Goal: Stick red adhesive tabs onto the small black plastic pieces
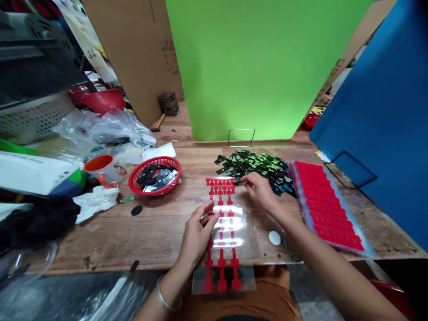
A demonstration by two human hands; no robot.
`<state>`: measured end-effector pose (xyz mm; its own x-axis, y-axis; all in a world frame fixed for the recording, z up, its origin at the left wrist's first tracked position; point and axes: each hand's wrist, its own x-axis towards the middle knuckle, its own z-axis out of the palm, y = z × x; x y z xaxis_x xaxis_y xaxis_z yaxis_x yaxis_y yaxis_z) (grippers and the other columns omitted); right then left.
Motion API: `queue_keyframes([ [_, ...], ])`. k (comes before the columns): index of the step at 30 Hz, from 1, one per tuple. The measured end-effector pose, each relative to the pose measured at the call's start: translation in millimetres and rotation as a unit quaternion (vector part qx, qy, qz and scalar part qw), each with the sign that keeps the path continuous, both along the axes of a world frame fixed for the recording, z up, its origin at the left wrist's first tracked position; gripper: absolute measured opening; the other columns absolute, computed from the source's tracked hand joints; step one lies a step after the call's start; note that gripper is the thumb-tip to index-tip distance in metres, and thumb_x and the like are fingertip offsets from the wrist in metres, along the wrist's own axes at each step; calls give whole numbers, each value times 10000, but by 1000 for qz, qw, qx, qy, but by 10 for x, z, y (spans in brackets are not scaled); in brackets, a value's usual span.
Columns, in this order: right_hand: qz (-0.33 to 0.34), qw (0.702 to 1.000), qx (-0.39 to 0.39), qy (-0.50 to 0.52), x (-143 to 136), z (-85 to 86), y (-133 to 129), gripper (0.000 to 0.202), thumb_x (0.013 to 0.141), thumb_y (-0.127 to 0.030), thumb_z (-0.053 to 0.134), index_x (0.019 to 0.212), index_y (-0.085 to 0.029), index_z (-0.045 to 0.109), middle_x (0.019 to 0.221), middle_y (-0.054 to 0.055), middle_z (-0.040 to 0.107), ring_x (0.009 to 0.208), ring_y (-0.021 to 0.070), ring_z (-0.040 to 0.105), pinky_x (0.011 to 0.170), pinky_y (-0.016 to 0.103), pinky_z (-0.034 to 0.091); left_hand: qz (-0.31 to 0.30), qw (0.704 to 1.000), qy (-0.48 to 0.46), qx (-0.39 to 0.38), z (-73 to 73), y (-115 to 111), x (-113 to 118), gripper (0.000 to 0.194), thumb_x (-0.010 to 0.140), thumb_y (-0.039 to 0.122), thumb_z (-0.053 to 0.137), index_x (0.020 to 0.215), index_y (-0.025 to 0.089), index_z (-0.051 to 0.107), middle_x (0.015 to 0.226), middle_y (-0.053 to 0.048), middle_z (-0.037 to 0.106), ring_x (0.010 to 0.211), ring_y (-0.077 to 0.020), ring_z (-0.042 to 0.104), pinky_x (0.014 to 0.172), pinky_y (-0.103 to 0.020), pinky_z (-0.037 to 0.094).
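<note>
A clear plastic sheet (247,249) with rows of red T-shaped stickers (221,257) lies in front of me, its near end hanging over the table edge. My left hand (197,234) rests at the sheet's left side, fingers slightly bent, with the thumb apart from them over the stickers. At the upper right corner of the sheet, my right hand (259,191) pinches a small flat black piece (236,180). Just beyond that hand spreads a heap of similar flat dark pieces (257,164), shining green from the board behind.
To the left stand a red basket (133,183) of dark pieces and an orange-white mug (100,166). On the right lies a stack of red sticker sheets (329,207). A green board (254,67) and a blue board (384,133) rise behind. A white disc (274,237) lies nearby.
</note>
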<state>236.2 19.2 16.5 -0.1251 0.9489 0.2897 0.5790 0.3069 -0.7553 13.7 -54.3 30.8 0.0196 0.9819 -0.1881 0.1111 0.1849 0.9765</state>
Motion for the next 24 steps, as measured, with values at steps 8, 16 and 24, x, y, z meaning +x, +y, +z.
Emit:
queue_keyframes([
  [8,186,955,-195,124,-660,-42,-306,176,808,-169,500,942,-161,613,791,11,663,650,126,611,591,217,466,-48,990,-63,-114,-101,33,-99,224,701,329,687,744,110,671,622,-27,643,566,-121,585,550,-210,481],
  [16,-10,986,-147,-72,-936,-301,274,127,757,-92,493,747,-140,610,848,83,627,820,195,578,755,292,420,30,977,-132,-163,-147,100,-216,293,661,319,731,814,80,661,753,-81,691,604,-116,625,606,-222,540],
  [24,-34,966,-184,-179,-1011,-259,475,107,692,-62,541,733,-133,610,753,79,620,695,184,570,628,250,384,58,973,-155,-158,-209,335,-235,156,738,206,668,821,85,616,740,-100,700,606,-145,664,608,-252,563],
])
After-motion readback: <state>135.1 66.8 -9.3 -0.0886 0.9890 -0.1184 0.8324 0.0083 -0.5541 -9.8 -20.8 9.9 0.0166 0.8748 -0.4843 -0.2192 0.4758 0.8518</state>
